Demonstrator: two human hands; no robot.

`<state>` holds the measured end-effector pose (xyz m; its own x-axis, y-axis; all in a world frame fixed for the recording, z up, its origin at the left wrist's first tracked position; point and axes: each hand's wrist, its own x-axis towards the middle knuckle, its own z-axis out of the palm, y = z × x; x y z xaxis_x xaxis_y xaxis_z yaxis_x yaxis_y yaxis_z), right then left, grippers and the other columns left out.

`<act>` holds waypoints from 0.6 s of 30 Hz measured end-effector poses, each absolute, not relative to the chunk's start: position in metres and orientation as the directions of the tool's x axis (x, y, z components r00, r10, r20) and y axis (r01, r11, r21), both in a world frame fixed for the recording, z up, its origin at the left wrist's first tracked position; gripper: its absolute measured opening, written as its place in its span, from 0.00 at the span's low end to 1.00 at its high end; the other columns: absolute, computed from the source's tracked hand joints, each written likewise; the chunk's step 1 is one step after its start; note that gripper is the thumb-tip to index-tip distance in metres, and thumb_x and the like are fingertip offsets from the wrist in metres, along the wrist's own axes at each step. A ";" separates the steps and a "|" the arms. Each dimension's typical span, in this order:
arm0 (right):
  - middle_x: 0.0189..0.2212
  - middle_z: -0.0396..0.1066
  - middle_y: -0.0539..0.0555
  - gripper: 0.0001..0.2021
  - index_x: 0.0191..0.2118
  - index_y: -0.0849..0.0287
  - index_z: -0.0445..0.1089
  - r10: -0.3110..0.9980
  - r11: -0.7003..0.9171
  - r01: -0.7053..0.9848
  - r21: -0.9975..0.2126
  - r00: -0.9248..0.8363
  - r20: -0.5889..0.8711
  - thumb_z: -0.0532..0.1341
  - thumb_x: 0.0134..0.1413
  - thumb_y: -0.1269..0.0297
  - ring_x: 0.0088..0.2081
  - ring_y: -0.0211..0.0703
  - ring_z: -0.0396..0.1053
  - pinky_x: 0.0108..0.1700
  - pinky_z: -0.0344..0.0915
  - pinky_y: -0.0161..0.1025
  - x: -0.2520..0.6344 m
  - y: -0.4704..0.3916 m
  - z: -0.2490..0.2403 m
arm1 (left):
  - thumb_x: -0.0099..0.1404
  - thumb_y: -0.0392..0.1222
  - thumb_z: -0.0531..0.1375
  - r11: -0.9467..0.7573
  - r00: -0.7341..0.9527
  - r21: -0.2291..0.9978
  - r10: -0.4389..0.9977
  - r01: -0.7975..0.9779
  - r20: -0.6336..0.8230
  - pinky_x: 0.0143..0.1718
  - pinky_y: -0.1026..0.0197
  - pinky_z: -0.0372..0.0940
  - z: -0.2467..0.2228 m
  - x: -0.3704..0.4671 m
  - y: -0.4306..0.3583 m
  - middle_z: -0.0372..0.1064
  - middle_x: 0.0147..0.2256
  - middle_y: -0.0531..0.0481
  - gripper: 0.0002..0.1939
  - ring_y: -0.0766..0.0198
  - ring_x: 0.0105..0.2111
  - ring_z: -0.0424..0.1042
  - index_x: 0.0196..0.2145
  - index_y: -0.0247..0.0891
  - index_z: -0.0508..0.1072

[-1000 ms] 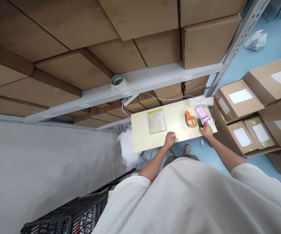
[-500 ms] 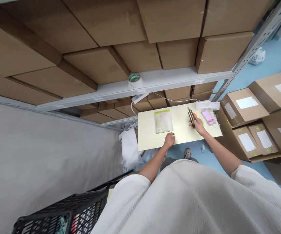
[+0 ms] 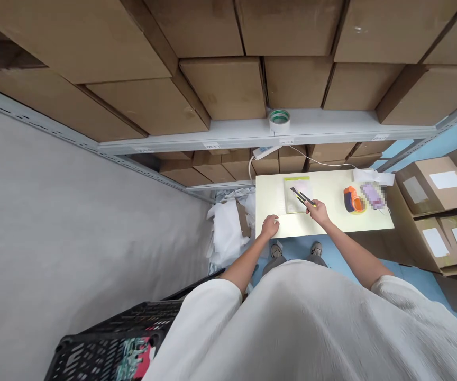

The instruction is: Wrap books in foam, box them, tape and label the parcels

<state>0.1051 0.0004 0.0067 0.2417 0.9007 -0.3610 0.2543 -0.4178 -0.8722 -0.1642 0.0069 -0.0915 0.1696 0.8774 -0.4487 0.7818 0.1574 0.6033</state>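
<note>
My right hand [image 3: 317, 212] is closed round a black and yellow utility knife [image 3: 300, 196], whose tip points up and left over a flat clear packet with a green top edge [image 3: 292, 203]. The packet lies on the pale yellow table [image 3: 331, 225]. My left hand [image 3: 270, 226] rests at the table's front edge, left of and below the packet, with its fingers curled; whether anything is in them is too small to tell.
An orange tape dispenser [image 3: 354, 201] and a pinkish blurred item [image 3: 372, 196] lie at the table's right. A tape roll [image 3: 280, 120] sits on the shelf [image 3: 323, 124]. Labelled cartons [image 3: 446, 180] stand right, a black crate [image 3: 105, 338] lower left.
The view has shifted, so the table appears farther right. My right hand has carried the knife left, from near the tape dispenser to over the packet. My left hand has moved left along the front edge.
</note>
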 end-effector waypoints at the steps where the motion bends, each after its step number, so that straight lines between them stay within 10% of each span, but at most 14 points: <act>1: 0.24 0.76 0.52 0.27 0.34 0.52 0.64 0.891 -0.435 0.257 -0.863 0.260 -0.372 0.64 0.60 0.31 0.20 0.37 0.62 0.23 0.61 0.36 0.094 0.002 0.005 | 0.69 0.34 0.59 0.152 0.176 0.598 0.874 0.787 -0.453 0.68 0.49 0.67 -0.093 -0.175 0.011 0.75 0.60 0.40 0.18 0.50 0.62 0.74 0.54 0.41 0.80; 18: 0.23 0.78 0.46 0.05 0.43 0.53 0.68 0.786 -0.614 0.464 -0.639 0.280 -0.551 0.63 0.73 0.61 0.20 0.38 0.71 0.28 0.66 0.34 0.003 0.105 -0.039 | 0.71 0.32 0.57 -0.041 0.346 0.550 0.815 0.834 -0.464 0.77 0.51 0.55 -0.111 -0.245 0.040 0.57 0.77 0.37 0.32 0.51 0.77 0.59 0.71 0.34 0.68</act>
